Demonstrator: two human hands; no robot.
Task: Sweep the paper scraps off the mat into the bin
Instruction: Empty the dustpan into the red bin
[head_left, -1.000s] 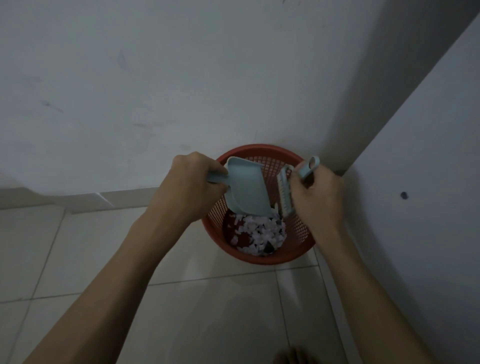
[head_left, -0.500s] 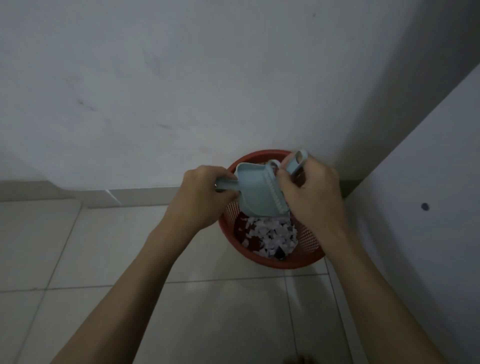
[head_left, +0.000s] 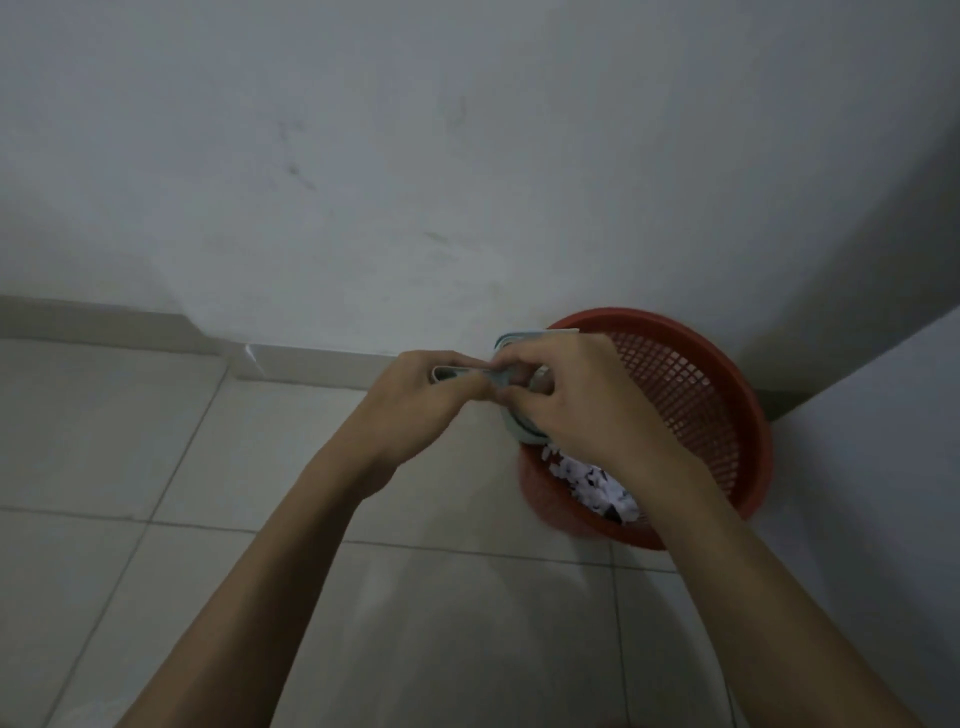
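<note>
Over by the corner where the two walls meet, a red mesh bin (head_left: 701, 395) stands on the tiled floor (head_left: 130, 467), with a heap of white paper scraps (head_left: 597, 486) lying in its bottom. Both hands meet above the bin's left rim. The left hand (head_left: 426, 400) curls around the handle of a pale blue dustpan (head_left: 511, 423), and the right hand (head_left: 576, 395) covers the pan itself, fingers bent and gripping it; the brush cannot be made out beneath it.

Right hand (head_left: 576, 400) mostly hides dustpan (head_left: 519, 431).
</note>
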